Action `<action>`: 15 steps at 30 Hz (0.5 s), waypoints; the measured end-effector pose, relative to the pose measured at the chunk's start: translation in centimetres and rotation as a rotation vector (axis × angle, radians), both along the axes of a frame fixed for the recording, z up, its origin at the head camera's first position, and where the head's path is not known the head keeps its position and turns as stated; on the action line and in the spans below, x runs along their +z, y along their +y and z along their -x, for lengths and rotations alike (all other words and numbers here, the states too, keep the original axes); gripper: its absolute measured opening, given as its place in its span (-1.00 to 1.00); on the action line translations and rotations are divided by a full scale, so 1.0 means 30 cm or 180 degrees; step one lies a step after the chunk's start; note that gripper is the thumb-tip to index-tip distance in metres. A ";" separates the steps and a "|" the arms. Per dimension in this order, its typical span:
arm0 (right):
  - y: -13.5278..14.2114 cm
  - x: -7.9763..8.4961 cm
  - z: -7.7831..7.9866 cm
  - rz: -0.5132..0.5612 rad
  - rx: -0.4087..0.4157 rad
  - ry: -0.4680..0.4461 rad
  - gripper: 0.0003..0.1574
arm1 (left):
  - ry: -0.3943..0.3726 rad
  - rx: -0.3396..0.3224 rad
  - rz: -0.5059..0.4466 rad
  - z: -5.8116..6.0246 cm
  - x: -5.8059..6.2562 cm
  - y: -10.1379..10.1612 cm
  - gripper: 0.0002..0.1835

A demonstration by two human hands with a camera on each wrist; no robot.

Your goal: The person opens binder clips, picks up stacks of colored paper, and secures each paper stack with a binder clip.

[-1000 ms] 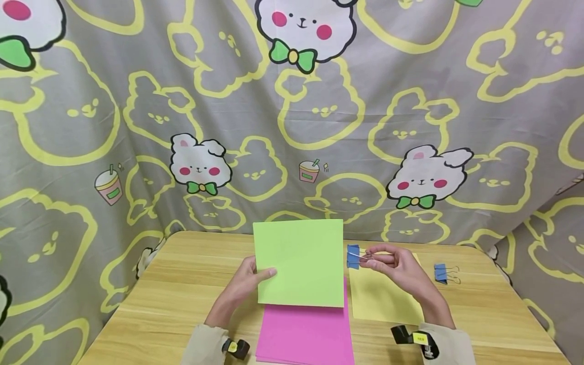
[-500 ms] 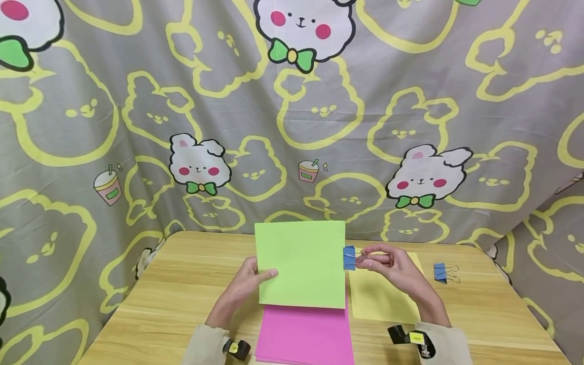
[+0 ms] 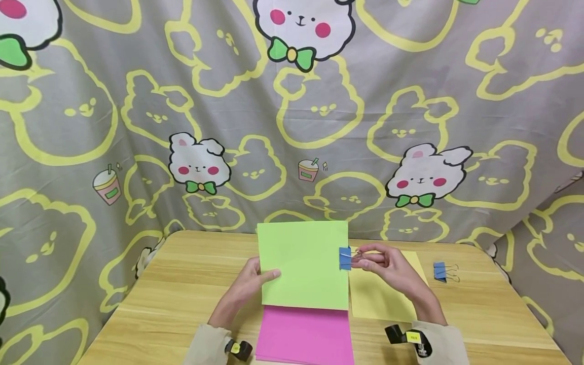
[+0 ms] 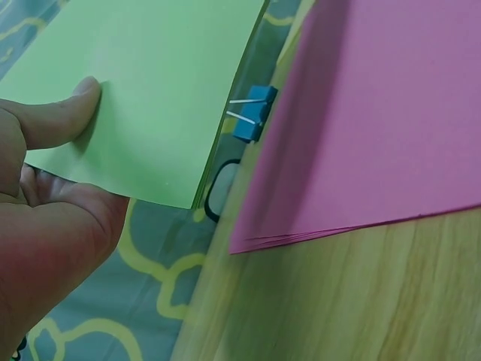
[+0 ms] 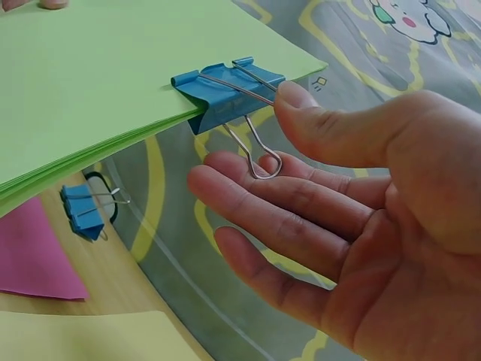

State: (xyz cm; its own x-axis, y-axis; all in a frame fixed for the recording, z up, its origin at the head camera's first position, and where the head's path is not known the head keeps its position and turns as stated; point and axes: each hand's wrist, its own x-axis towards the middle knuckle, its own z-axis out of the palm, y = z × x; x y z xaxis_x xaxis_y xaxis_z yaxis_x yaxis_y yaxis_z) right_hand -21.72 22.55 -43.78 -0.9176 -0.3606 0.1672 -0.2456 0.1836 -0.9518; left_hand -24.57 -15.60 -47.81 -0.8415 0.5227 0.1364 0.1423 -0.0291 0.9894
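My left hand (image 3: 252, 282) grips a stack of light green paper (image 3: 304, 261) by its left edge, thumb on the front face. The stack is raised and tilted over the pink paper (image 3: 304, 337). At the stack's right edge, my right hand (image 3: 394, 267) pinches the wire handles of a blue binder clip (image 3: 344, 258). In the right wrist view, my thumb is on the upper handle of the clip (image 5: 225, 90) and my fingers lie under the lower one. The clip's mouth straddles the edge of several green sheets (image 5: 90, 90).
A yellow sheet (image 3: 382, 294) lies right of the pink paper, partly under my right hand. Farther right sits another blue binder clip (image 3: 440, 272). Beyond the pink paper, near the table edge, the right wrist view has a blue clip (image 5: 83, 210). A patterned curtain (image 3: 292, 152) hangs behind.
My right hand has moved left, bringing the binder clip from beside the green stack onto its right edge. My left hand and the stack have shifted slightly right.
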 end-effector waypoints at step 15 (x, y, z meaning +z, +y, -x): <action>-0.004 0.000 0.002 0.0009 0.0016 -0.0004 -0.47 | -0.0110 -0.0007 -0.0026 -0.006 0.001 0.010 -0.57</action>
